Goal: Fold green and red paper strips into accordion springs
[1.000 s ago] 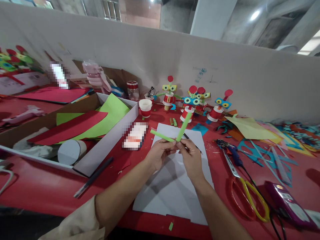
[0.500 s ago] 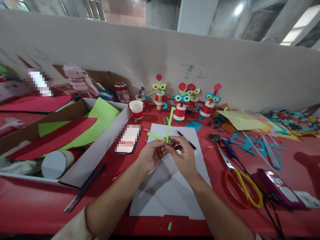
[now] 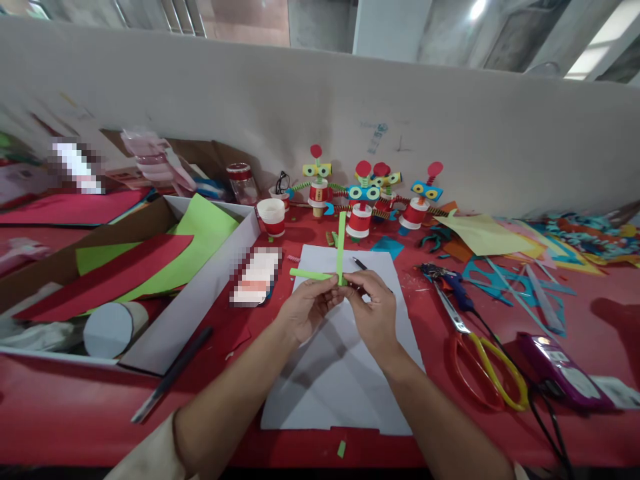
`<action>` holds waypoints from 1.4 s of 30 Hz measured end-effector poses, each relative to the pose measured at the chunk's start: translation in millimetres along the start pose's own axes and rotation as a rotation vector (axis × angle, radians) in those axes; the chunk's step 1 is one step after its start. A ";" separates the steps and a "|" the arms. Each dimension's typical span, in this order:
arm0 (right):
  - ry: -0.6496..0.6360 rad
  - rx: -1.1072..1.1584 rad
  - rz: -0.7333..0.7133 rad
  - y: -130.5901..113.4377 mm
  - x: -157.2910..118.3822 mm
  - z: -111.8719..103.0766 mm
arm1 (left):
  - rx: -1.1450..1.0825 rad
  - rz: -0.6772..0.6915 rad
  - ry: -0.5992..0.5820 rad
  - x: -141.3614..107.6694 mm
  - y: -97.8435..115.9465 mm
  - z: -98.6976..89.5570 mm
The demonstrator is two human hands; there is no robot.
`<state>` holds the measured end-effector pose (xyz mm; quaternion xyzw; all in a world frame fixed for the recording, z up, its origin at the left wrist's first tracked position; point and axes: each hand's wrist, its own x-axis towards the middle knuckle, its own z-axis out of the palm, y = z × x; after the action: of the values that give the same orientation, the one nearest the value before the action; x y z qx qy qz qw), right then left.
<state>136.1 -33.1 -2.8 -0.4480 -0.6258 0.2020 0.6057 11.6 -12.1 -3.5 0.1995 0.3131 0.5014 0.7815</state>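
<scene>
Two green paper strips (image 3: 341,248) cross at a small folded stack, one pointing up and the other out to the left. My left hand (image 3: 311,308) pinches the strips near their crossing. On the other side of the fold, my right hand (image 3: 371,308) grips it with thumb and fingers, close against the left fingertips. Both hands are above a white sheet (image 3: 345,393) on the red table. A black pen (image 3: 359,264) lies on the sheet, partly behind the right hand.
Left are a box (image 3: 200,280) of coloured paper, a cutter (image 3: 173,373), a blurred-out flat object and a paper cup (image 3: 271,219). Paper-cup figures (image 3: 359,217) stand behind. Scissors (image 3: 485,367), a glue gun (image 3: 447,279), a purple device (image 3: 565,373) and paper scraps are right.
The upright strip has turned from leaning right to nearly vertical, and the left-pointing strip is more level. My right hand has shifted slightly right. Both hands keep their hold.
</scene>
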 end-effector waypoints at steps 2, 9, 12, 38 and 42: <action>-0.003 0.023 0.035 0.8 0.2 -0.3 | 0.026 0.016 -0.027 1.0 -1.3 -2.5; -0.041 0.024 0.104 0.8 1.2 -0.6 | 0.065 0.115 -0.074 1.8 -3.4 -1.5; -0.057 0.025 0.096 -0.2 1.4 -0.2 | 0.075 0.171 -0.061 0.4 -3.3 0.6; -0.071 0.164 0.333 6.5 0.1 1.4 | 0.204 0.417 0.021 -6.9 -6.4 9.7; -0.059 0.177 0.296 9.6 0.2 1.5 | 0.193 0.407 0.031 -3.7 -7.6 5.0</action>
<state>137.8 -27.6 -10.6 -0.4740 -0.5501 0.3564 0.5879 18.9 -18.6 -3.5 0.3245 0.3248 0.6195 0.6367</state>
